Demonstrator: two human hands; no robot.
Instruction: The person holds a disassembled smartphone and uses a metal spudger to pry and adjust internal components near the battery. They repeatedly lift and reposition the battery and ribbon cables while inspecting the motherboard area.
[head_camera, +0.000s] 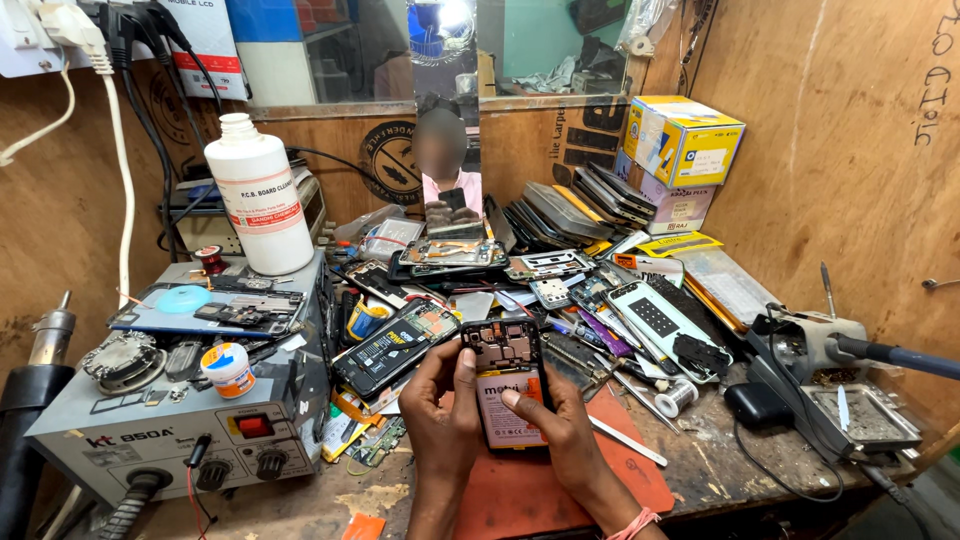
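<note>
You hold one opened phone in both hands: left hand and right hand each keep a clenched grip on its sides, above the orange mat near the worktop's front edge. Phone parts crowd behind; one white bottle stands left.

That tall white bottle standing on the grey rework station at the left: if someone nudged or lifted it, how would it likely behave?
The white bottle is tall and narrow and stands upright near the edge of the grey station, so a sideways push would probably tip it. Its smooth round body looks apt to roll once down. It seems rigid plastic; its weight depends on the fill, which cannot be seen.
</note>
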